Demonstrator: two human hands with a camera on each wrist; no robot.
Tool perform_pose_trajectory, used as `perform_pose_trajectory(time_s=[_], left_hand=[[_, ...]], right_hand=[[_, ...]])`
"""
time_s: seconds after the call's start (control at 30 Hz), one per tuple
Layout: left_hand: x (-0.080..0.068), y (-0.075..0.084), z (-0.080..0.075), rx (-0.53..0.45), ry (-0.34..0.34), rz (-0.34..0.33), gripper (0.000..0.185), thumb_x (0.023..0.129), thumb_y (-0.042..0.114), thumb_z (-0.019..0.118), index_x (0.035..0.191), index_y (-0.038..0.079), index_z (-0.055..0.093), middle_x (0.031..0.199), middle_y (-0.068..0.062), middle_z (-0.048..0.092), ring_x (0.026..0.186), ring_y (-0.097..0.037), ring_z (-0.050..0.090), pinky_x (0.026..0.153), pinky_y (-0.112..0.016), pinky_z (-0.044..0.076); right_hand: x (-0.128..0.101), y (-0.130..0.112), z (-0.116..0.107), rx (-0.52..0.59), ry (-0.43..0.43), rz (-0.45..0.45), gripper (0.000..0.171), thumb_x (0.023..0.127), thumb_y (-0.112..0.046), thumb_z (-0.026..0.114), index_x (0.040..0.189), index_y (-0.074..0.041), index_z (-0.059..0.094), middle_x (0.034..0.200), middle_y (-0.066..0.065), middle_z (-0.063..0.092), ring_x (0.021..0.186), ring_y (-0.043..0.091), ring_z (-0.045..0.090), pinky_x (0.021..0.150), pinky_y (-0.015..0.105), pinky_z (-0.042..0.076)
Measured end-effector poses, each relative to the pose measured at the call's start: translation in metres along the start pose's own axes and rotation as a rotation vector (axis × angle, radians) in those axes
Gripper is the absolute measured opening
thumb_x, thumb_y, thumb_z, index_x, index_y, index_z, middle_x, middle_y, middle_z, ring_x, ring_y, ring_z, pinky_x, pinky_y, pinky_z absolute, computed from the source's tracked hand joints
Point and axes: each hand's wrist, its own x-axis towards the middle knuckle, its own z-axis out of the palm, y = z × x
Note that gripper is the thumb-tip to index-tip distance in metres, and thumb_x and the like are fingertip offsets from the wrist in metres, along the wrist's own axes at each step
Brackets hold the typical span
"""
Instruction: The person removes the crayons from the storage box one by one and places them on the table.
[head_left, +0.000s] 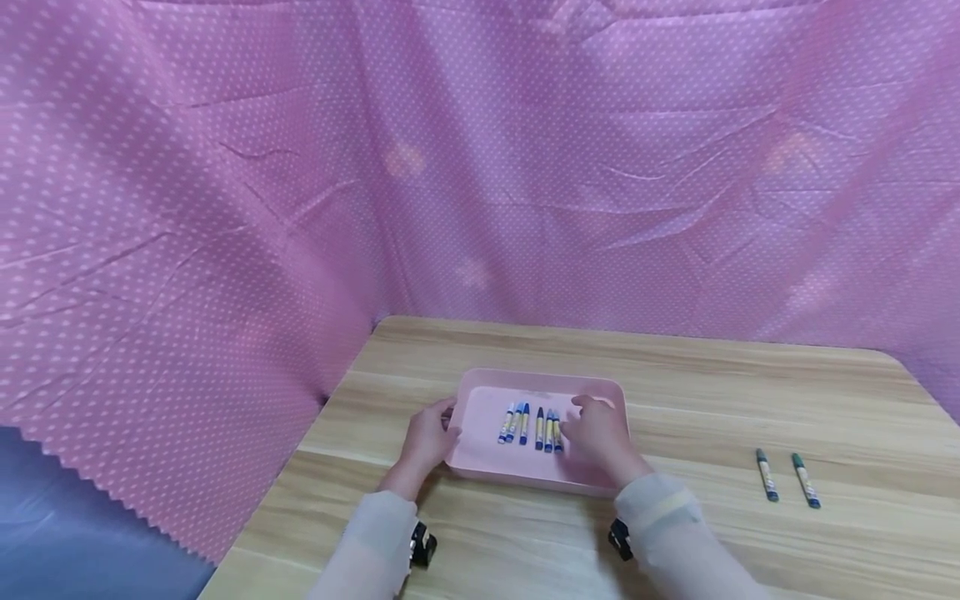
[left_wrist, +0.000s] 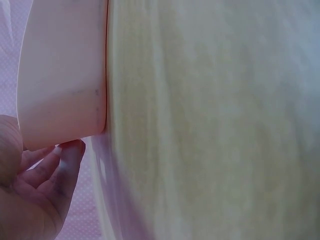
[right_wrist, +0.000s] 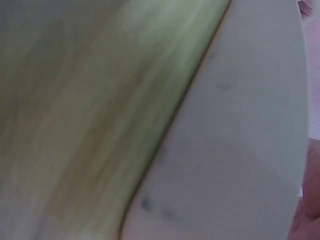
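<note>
A pink tray (head_left: 540, 377) sits on the wooden table (head_left: 712, 400) with several blue crayons (head_left: 525, 425) lined up inside it. My left hand (head_left: 426, 440) holds the tray's left rim, thumb over the edge. In the left wrist view its fingers (left_wrist: 62, 165) curl at the corner of the tray (left_wrist: 60, 75). My right hand (head_left: 596, 437) reaches into the tray's right half. Its curled fingertips pinch the rightmost blue crayon (head_left: 558, 435) of the row. The right wrist view shows only the tray's wall (right_wrist: 250, 125), blurred table (right_wrist: 90, 110) and a sliver of hand (right_wrist: 312, 200).
Two green markers (head_left: 767, 475) (head_left: 806, 481) lie side by side on the table to the right of the tray. A pink dotted curtain (head_left: 450, 167) hangs behind and to the left. The table's left edge runs close to the tray.
</note>
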Motion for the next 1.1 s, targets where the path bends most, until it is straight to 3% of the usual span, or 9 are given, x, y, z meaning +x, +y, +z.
perform_pose_trajectory(time_s=[0.33, 0.67, 0.93, 1.1], left_hand=[[0.001, 0.001, 0.002, 0.003, 0.006, 0.017, 0.050, 0.081, -0.006, 0.069, 0.129, -0.002, 0.055, 0.110, -0.017, 0.065, 0.096, -0.027, 0.064, 0.079, -0.029, 0.056], [0.002, 0.004, 0.002, 0.007, 0.004, -0.026, 0.050, 0.082, -0.004, 0.069, 0.130, 0.001, 0.055, 0.111, -0.014, 0.065, 0.100, -0.026, 0.062, 0.083, -0.031, 0.054], [0.001, 0.001, 0.001, 0.005, 0.010, 0.027, 0.049, 0.080, -0.007, 0.068, 0.128, -0.004, 0.055, 0.108, -0.016, 0.065, 0.094, -0.026, 0.064, 0.079, -0.030, 0.056], [0.001, 0.000, 0.001, 0.002, 0.012, 0.023, 0.049, 0.080, -0.007, 0.068, 0.128, -0.004, 0.056, 0.107, -0.016, 0.065, 0.094, -0.026, 0.064, 0.078, -0.029, 0.056]], right_hand=[[0.005, -0.004, 0.016, 0.090, -0.058, 0.142, 0.051, 0.088, -0.018, 0.066, 0.132, 0.003, 0.051, 0.114, 0.017, 0.063, 0.090, 0.023, 0.058, 0.088, 0.041, 0.050], [0.009, -0.005, 0.023, 0.090, -0.027, 0.137, 0.046, 0.084, -0.010, 0.066, 0.125, 0.006, 0.055, 0.107, 0.018, 0.064, 0.088, 0.025, 0.060, 0.080, 0.039, 0.052], [0.009, -0.009, 0.026, 0.112, -0.032, 0.174, 0.035, 0.082, -0.008, 0.068, 0.113, 0.006, 0.061, 0.095, 0.013, 0.064, 0.080, 0.022, 0.059, 0.069, 0.032, 0.052], [0.010, -0.009, 0.029, 0.119, -0.029, 0.178, 0.034, 0.081, -0.008, 0.068, 0.111, 0.007, 0.062, 0.092, 0.012, 0.063, 0.078, 0.021, 0.059, 0.067, 0.031, 0.052]])
